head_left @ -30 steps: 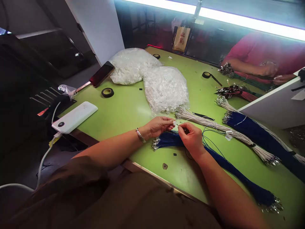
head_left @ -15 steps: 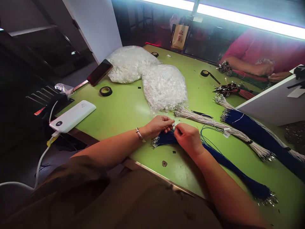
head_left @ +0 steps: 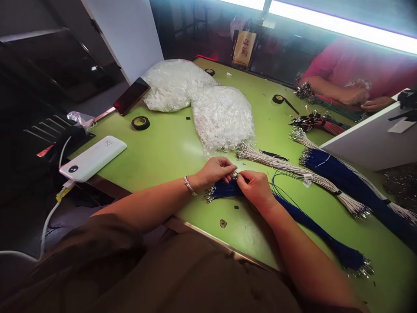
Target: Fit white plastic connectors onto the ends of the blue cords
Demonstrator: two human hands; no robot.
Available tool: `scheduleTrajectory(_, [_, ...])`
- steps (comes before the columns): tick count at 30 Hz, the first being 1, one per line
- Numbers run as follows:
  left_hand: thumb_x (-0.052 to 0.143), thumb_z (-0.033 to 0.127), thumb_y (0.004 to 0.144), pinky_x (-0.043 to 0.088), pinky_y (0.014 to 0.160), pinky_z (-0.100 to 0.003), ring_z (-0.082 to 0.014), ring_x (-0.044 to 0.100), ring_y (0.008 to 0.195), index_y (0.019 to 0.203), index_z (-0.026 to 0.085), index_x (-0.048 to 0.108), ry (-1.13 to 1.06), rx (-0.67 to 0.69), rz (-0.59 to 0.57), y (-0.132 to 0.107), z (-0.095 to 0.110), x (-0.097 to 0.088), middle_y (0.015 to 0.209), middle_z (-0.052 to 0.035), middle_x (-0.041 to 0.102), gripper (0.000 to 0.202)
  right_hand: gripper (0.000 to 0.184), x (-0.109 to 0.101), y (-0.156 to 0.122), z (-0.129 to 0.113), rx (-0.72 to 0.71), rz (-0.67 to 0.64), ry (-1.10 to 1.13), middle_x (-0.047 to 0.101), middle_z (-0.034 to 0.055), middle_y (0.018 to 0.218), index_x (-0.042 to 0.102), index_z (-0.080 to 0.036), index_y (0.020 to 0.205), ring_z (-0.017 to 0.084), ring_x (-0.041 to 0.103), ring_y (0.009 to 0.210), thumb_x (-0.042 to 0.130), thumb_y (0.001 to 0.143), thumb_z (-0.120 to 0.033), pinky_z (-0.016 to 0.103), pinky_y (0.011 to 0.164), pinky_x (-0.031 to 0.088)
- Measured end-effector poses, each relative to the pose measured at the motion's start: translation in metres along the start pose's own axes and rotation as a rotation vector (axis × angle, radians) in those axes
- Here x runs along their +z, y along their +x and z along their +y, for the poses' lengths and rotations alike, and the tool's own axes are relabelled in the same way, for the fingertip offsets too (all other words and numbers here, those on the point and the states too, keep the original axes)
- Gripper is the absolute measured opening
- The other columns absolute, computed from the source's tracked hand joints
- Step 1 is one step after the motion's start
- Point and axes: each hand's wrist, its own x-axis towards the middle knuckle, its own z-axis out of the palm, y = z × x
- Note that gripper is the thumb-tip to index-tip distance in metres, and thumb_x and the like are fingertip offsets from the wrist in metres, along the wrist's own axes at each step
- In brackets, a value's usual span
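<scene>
As both grips meet fingertip to fingertip, one small piece appears in work; most wire stock looks untouched.
Left grip [head_left: 216, 171]: thumb and finger pinched on a tiny pale piece [head_left: 235, 171], nearly all hidden. Right grip [head_left: 257, 189], just beside it: closed on what looks like a thin dark wire [head_left: 237, 174]; cannot tell whether the two are joined. Stage judged early: the dark-blue bundle of thin wires with silvery metal tips [head_left: 308, 222], on the smooth green surface [head_left: 163, 152] below the grips, shows bare tips at both ends; no finished piece made out. Bulging clear plastic bag of small white parts [head_left: 224, 119], beyond the grips, seems nearly full.
</scene>
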Motion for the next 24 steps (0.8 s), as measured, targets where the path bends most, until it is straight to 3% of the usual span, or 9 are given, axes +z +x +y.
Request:
scheduleTrajectory(5, [0.071,0.013,0.084,0.044,0.040,-0.015,-0.0060,0.056,0.041,0.068,0.009,0.058,0.054,-0.015,-0.032,-0.001,0.002,0.001,0.049,0.0017,0.060,0.021,0.033,-0.001,0.000,0.003,0.018,-0.101,0.035,0.047,-0.0033,0.047,0.051,-0.019,0.048,0.010,0.035,0.048,0.052,0.081,-0.020,0.026,0.053,0.029])
scheduleTrajectory(8, [0.071,0.015,0.085,0.045,0.042,-0.015,-0.0056,0.056,0.042,0.069,0.009,0.059,0.038,-0.011,-0.066,-0.001,0.002,0.000,0.052,0.0013,0.061,0.020,0.027,-0.017,0.009,0.008,0.076,-0.171,0.009,0.059,-0.0014,0.056,0.067,-0.019,0.062,0.012,0.046,0.053,0.056,0.085,-0.027,0.026,0.054,0.033])
scheduleTrajectory(11, [0.068,0.017,0.087,0.045,0.042,-0.015,-0.0053,0.056,0.042,0.070,0.010,0.058,0.029,-0.018,-0.066,0.000,0.002,0.000,0.053,0.0013,0.062,0.021,0.014,-0.029,0.025,0.017,0.114,-0.104,-0.298,0.067,0.0048,0.082,0.076,-0.022,0.087,0.017,0.056,0.069,0.063,0.085,-0.027,0.028,0.058,0.037])
scheduleTrajectory(13, [0.069,0.018,0.087,0.044,0.042,-0.015,-0.0051,0.056,0.042,0.070,0.011,0.057,0.018,-0.026,-0.058,0.001,0.002,-0.001,0.053,0.0013,0.062,0.022,0.010,-0.030,0.037,0.022,0.063,-0.147,-0.527,0.066,0.0090,0.091,0.075,-0.022,0.087,0.021,0.057,0.080,0.067,0.081,-0.020,0.029,0.059,0.036])
scheduleTrajectory(15, [0.072,0.021,0.086,0.044,0.042,-0.014,-0.0048,0.056,0.042,0.071,0.011,0.057,0.005,-0.029,-0.064,0.001,0.002,-0.001,0.054,0.0012,0.062,0.023,0.009,-0.029,0.046,0.027,-0.020,-0.238,-0.613,0.064,0.0110,0.090,0.073,-0.020,0.075,0.022,0.056,0.085,0.067,0.080,-0.015,0.030,0.059,0.035])
scheduleTrajectory(17, [0.072,0.023,0.085,0.044,0.042,-0.014,-0.0045,0.056,0.042,0.071,0.011,0.057,0.003,-0.032,-0.082,0.001,0.003,-0.002,0.054,0.0011,0.063,0.024,0.015,-0.032,0.053,0.030,-0.082,-0.220,-0.543,0.063,0.0101,0.086,0.069,-0.019,0.068,0.021,0.056,0.083,0.064,0.082,-0.014,0.031,0.061,0.038])
scheduleTrajectory(20, [0.072,0.022,0.085,0.044,0.042,-0.014,-0.0046,0.056,0.043,0.072,0.011,0.058,0.028,-0.027,-0.121,0.001,0.002,-0.003,0.054,0.0012,0.063,0.022,0.010,-0.053,0.056,0.037,-0.087,0.047,-0.208,0.063,0.0063,0.086,0.067,-0.020,0.074,0.017,0.055,0.074,0.064,0.083,-0.021,0.030,0.062,0.042])
scheduleTrajectory(22, [0.072,0.022,0.084,0.045,0.042,-0.014,-0.0049,0.057,0.043,0.072,0.011,0.059,0.055,-0.014,-0.150,0.001,0.001,-0.004,0.055,0.0014,0.063,0.022,0.008,-0.071,0.056,0.043,-0.002,0.246,0.082,0.063,0.0037,0.083,0.065,-0.021,0.078,0.013,0.052,0.064,0.067,0.082,-0.028,0.028,0.057,0.042])
scheduleTrajectory(24, [0.073,0.024,0.084,0.046,0.043,-0.015,-0.0053,0.057,0.044,0.073,0.011,0.060,0.088,0.006,-0.168,0.000,0.000,-0.005,0.057,0.0010,0.063,0.021,0.015,-0.083,0.056,0.048,0.138,0.343,0.358,0.064,0.0014,0.076,0.061,-0.021,0.079,0.010,0.047,0.053,0.069,0.079,-0.034,0.025,0.047,0.037])
